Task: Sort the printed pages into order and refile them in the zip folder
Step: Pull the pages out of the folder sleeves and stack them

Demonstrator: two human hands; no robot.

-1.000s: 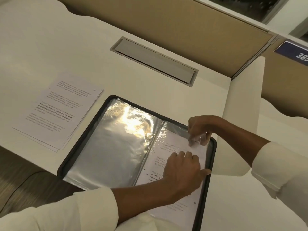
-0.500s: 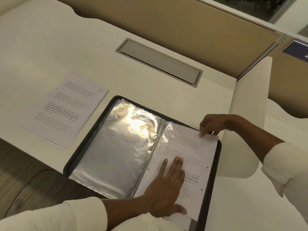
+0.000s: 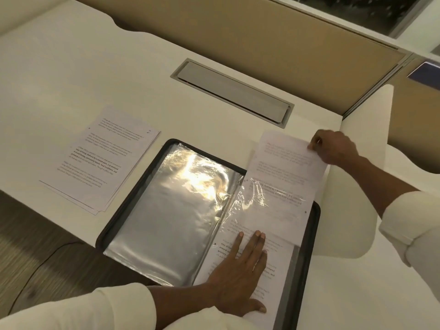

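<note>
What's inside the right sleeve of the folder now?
A printed page, half in, its top sticking out, pinched by the right hand. Another printed sheet shows lower down; the left hand covers part of it, so anything further beneath is hidden.

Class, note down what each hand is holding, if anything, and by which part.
The right hand pinches a printed page by its far right corner. The left hand holds nothing: its flat fingers only press on the folder's sleeve.
</note>
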